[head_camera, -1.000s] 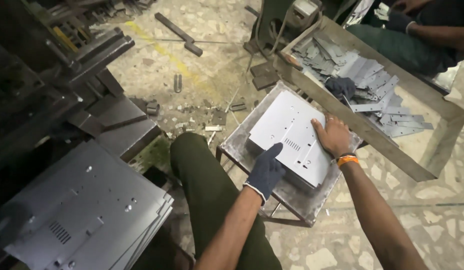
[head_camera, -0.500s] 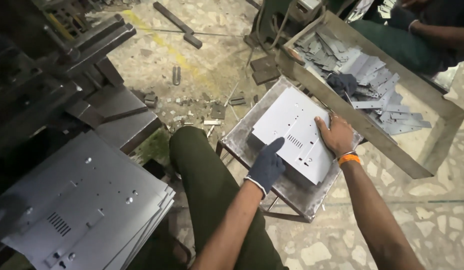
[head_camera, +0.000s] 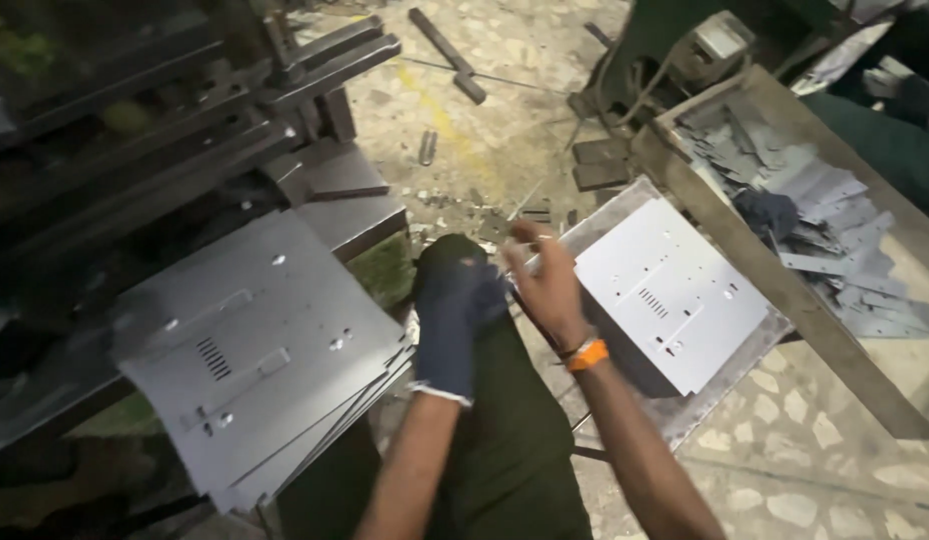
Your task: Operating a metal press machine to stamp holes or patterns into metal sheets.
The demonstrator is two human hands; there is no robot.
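While both hands hang in mid-air over the person's lap, neither holds anything. From the head camera, the left hand [head_camera: 455, 310] wears a dark work glove with a pale cuff and sits loosely curled, empty, just right of the stack of punched metal sheets [head_camera: 260, 360] lying at the near left. Its fingers are close to the stack's right edge, though I cannot tell whether they touch it. The right hand [head_camera: 547, 285] is bare, with an orange wristband [head_camera: 588, 354], its fingers spread apart and slightly blurred, just left of a single punched metal sheet [head_camera: 675, 295]. That sheet lies flat on a small metal tabletop [head_camera: 730, 375] at the right, apart from the hand. Farther right, a wooden tray [head_camera: 785, 290] holds a heap of small metal offcuts [head_camera: 815, 210], with a dark glove [head_camera: 767, 212] lying among them. Dark machine framing [head_camera: 185, 110] fills the far left, and scraps dot the stone floor [head_camera: 485, 130].
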